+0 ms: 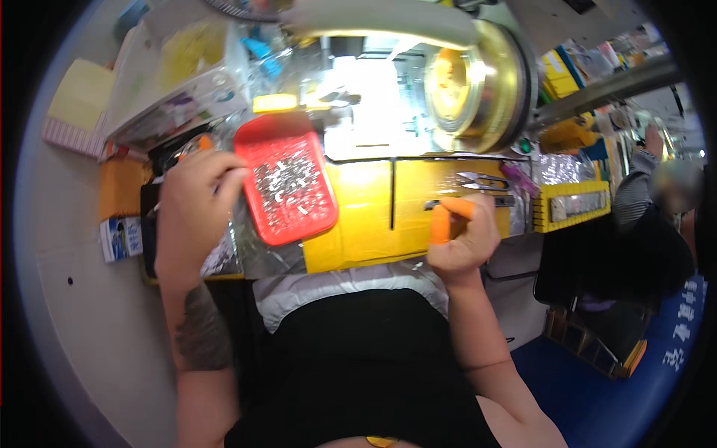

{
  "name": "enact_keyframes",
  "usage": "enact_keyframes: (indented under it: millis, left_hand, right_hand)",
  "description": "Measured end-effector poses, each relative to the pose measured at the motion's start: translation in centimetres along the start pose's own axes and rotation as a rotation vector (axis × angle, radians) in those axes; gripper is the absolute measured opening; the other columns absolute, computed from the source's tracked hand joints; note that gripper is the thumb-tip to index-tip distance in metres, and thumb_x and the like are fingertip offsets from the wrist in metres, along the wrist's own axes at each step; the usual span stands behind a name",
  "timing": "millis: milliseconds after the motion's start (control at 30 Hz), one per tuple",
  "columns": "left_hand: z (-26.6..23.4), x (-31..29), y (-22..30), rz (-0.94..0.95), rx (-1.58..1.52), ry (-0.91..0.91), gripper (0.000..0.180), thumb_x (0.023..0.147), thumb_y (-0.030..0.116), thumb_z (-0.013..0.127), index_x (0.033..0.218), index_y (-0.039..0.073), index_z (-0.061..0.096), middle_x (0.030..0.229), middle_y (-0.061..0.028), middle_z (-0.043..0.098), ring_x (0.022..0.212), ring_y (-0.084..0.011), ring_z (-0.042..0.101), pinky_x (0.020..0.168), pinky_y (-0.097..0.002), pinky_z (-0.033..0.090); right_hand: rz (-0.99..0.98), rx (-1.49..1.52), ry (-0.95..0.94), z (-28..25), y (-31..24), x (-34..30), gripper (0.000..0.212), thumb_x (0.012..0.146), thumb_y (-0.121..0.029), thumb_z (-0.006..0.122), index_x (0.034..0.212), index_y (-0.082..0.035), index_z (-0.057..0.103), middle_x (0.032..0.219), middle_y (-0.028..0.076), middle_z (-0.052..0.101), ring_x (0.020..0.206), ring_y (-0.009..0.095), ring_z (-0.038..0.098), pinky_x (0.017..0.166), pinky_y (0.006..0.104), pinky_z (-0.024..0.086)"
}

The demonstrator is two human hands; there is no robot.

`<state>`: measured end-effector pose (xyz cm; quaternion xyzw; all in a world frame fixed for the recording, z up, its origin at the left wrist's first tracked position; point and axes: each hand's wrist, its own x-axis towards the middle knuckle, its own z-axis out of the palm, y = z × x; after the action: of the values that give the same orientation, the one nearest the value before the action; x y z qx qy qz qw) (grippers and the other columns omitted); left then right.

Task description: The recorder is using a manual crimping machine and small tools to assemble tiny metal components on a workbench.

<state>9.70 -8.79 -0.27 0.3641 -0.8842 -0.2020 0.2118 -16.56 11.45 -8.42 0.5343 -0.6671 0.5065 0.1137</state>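
Observation:
My left hand (196, 209) is raised at the left rim of a red tray (270, 230). Its fingers are curled, with thumb and forefinger close together; whatever they may hold is too small to make out. Many small shiny metal pieces (287, 183) lie in the tray. My right hand (470, 243) is over the right part of a yellow work surface (351, 224). Orange finger covers (441, 224) sit on its thumb and forefinger, which bend toward each other; anything between them is hidden. Just beyond it lie thread snips (482, 179) and a dark, slim tool (506, 201).
A large round magnifier lamp (485, 82) and a bright white panel (370, 112) stand at the back. To the right is a yellow slotted box (575, 216). A white bin (160, 112) stands at the back left. Another person's striped sleeve (633, 187) shows far right.

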Motion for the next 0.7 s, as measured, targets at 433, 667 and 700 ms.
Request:
enact_keyframes:
  millis: [433, 667, 700]
  left_hand:
    - [2.7, -0.6, 0.1, 0.137, 0.002, -0.047, 0.007, 0.086, 0.003, 0.070, 0.092, 0.001, 0.068, 0.087, -0.0105, 0.064, 0.091, -0.0306, 0.058, 0.084, -0.0388, 0.046]
    - [3.1, -0.7, -0.1, 0.043, -0.037, 0.013, 0.006, 0.091, 0.004, 0.066, 0.090, 0.000, 0.063, 0.087, -0.0112, 0.064, 0.088, -0.0306, 0.057, 0.082, -0.0387, 0.045]
    - [2.9, -0.8, -0.1, 0.040, -0.037, 0.020, 0.006, 0.092, 0.004, 0.065, 0.090, 0.000, 0.062, 0.087, -0.0112, 0.064, 0.088, -0.0302, 0.057, 0.082, -0.0385, 0.045]
  right_hand:
    - [0.072, 0.056, -0.041, -0.2, -0.4, 0.2, 0.015, 0.081, 0.002, 0.074, 0.093, -0.002, 0.066, 0.076, 0.006, 0.057, 0.067, 0.020, 0.050, 0.060, 0.0295, 0.041]
    - [-0.004, 0.187, -0.244, 0.2, -3.9, 2.6, 0.016, 0.079, 0.000, 0.076, 0.091, -0.004, 0.066, 0.074, 0.007, 0.056, 0.060, 0.022, 0.049, 0.055, 0.0314, 0.039]
    - [-0.026, 0.220, -0.322, 0.7, -4.7, 3.3, 0.018, 0.078, -0.001, 0.077, 0.091, -0.005, 0.066, 0.074, 0.008, 0.056, 0.060, 0.024, 0.051, 0.055, 0.0326, 0.039]
